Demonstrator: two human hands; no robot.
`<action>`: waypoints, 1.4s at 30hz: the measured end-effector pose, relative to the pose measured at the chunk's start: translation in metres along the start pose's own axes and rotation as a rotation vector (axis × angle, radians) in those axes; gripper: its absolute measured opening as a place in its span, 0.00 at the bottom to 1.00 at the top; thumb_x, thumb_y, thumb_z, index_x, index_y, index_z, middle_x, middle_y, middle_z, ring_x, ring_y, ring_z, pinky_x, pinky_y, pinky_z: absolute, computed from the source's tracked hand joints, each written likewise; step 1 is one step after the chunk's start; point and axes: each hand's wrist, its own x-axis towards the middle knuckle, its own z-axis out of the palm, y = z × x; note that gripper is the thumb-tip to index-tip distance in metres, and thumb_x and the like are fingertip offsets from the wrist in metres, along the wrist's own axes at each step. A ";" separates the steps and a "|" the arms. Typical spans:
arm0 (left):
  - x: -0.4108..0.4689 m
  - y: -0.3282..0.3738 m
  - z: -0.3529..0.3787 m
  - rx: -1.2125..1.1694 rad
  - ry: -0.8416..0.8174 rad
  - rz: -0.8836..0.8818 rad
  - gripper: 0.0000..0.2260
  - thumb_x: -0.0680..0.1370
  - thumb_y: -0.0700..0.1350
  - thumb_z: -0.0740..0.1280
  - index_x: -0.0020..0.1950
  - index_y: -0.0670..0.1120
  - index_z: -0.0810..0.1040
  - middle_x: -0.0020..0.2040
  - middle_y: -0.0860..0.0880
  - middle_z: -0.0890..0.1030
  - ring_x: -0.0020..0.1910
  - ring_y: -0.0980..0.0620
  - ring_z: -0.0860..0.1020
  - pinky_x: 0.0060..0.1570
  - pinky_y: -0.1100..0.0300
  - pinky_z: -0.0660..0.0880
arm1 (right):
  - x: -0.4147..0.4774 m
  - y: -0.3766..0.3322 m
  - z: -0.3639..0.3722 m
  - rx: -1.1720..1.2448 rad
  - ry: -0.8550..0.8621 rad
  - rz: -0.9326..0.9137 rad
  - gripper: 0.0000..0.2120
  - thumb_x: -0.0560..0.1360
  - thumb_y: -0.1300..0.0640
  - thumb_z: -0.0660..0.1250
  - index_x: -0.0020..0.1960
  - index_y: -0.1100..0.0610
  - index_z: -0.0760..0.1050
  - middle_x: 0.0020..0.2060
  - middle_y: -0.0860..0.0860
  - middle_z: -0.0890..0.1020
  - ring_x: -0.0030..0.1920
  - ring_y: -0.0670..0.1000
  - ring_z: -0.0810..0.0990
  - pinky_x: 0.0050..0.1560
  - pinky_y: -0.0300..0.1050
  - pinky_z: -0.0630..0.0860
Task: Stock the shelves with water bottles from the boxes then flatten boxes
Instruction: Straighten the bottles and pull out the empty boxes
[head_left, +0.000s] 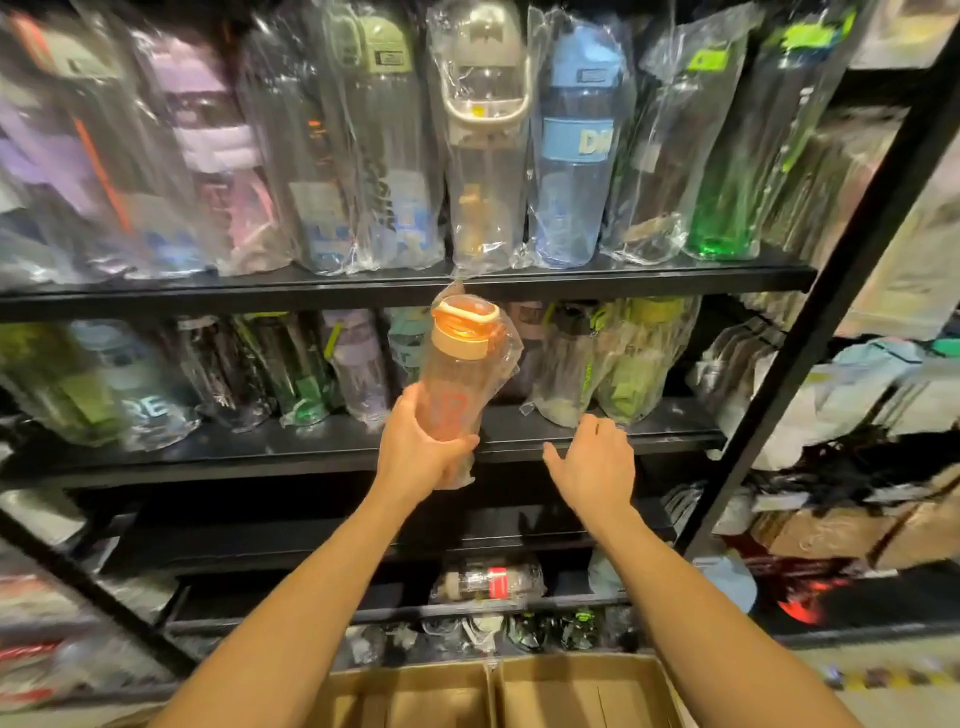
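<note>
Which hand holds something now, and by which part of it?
The left hand grips the orange-lidded bottle by its lower body. The right hand holds nothing.

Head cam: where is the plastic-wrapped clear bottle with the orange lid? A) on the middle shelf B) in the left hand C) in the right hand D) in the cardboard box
B: the left hand grips the plastic-wrapped orange-lidded clear bottle low on its body; the right hand is open, empty.

Bagged bottles (483, 135) stand in rows on two shelves (623, 273), above a box (571, 691) on the floor.
</note>
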 end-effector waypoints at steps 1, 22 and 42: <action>0.006 0.002 0.009 0.006 0.005 -0.007 0.38 0.66 0.51 0.85 0.70 0.53 0.69 0.62 0.55 0.79 0.61 0.52 0.79 0.60 0.50 0.79 | 0.003 0.008 0.004 -0.005 -0.005 0.016 0.27 0.72 0.40 0.77 0.53 0.63 0.76 0.47 0.59 0.80 0.49 0.61 0.80 0.49 0.55 0.78; 0.083 -0.007 0.110 0.050 -0.014 -0.101 0.33 0.67 0.51 0.84 0.65 0.51 0.71 0.60 0.53 0.80 0.59 0.52 0.79 0.58 0.55 0.78 | 0.066 0.068 0.051 -0.125 -0.188 -0.121 0.42 0.70 0.24 0.67 0.59 0.63 0.72 0.57 0.59 0.74 0.61 0.62 0.72 0.61 0.55 0.77; 0.069 -0.007 0.126 0.451 0.096 -0.078 0.43 0.65 0.60 0.82 0.70 0.48 0.63 0.66 0.48 0.72 0.67 0.45 0.72 0.58 0.44 0.78 | 0.065 0.063 0.046 -0.209 -0.170 -0.113 0.44 0.69 0.22 0.65 0.62 0.61 0.71 0.57 0.57 0.74 0.60 0.59 0.73 0.46 0.51 0.79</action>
